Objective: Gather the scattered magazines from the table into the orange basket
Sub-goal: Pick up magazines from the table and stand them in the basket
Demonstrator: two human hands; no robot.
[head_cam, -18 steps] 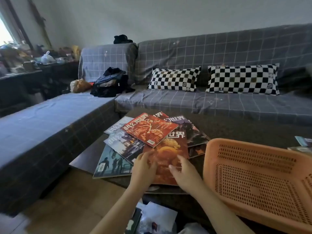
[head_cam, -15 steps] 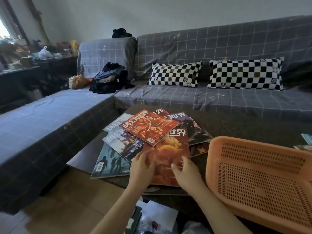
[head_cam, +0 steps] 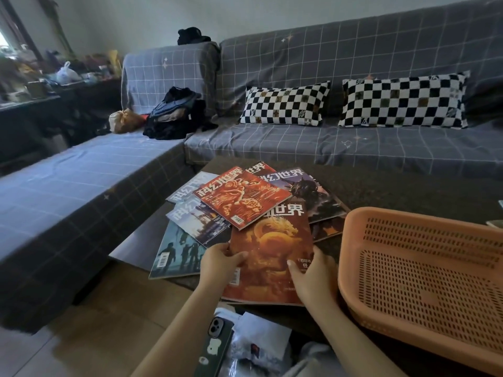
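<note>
The dragon magazine (head_cam: 275, 257) lies nearest on the table (head_cam: 394, 191), pinched at its side edges by the left hand (head_cam: 220, 261) and right hand (head_cam: 313, 276) — likely to slide it from under the red magazine (head_cam: 242, 197). The basket (head_cam: 424, 270) waits just right of the right hand, partly cut off; the lower magazines are mostly hidden.

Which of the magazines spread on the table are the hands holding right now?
The dark orange magazine with the golden dragon cover, nearest the person. The left hand and right hand grip its two sides; the others lie untouched behind it.
</note>
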